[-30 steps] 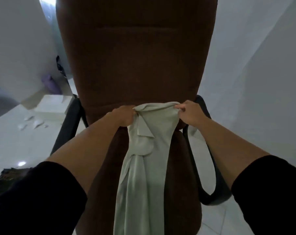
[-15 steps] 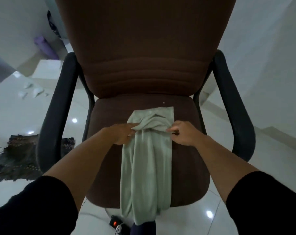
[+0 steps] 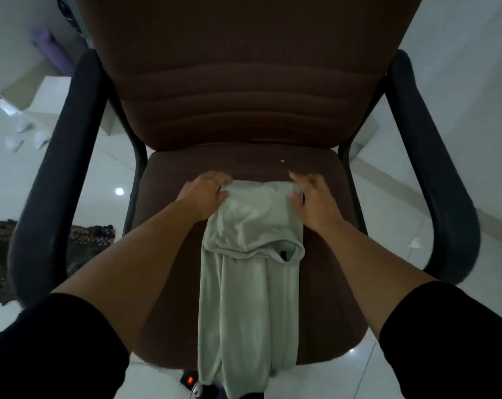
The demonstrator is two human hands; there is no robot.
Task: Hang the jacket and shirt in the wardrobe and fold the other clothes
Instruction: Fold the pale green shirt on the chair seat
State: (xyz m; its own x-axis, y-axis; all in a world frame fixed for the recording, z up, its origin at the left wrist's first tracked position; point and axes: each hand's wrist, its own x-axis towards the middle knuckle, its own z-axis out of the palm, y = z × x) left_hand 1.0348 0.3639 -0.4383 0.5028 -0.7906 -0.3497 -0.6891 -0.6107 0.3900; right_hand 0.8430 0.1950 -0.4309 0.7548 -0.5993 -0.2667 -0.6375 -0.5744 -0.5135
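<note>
Head view. A pale green garment (image 3: pixel 249 254) is lying lengthwise down the middle of the frame on the brown seat of an office chair (image 3: pixel 324 231), its lower end hanging over the seat's front edge at bottom centre. The upper part is sitting doubled back on itself, forming a short folded panel with a rounded edge across mid-frame.

The left hand (image 3: pixel 205 194), centre-left of the frame, is curling its fingers and thumb over the top left corner of the fold, so its grip is clamped on the cloth. The right hand (image 3: pixel 313 201), centre-right, is resting beside the top right corner with fingers spread and mostly straight; its grip is apart, only touching the cloth.

Judgement: the fabric is looking thin, soft and light, draping with no stiffness, so it is likely to slump or slide toward the hanging end. Best hold points are the two top corners or the side edges at the fold line.

Dark rug (image 3: pixel 2 254) is lying at left on the white floor.
</note>
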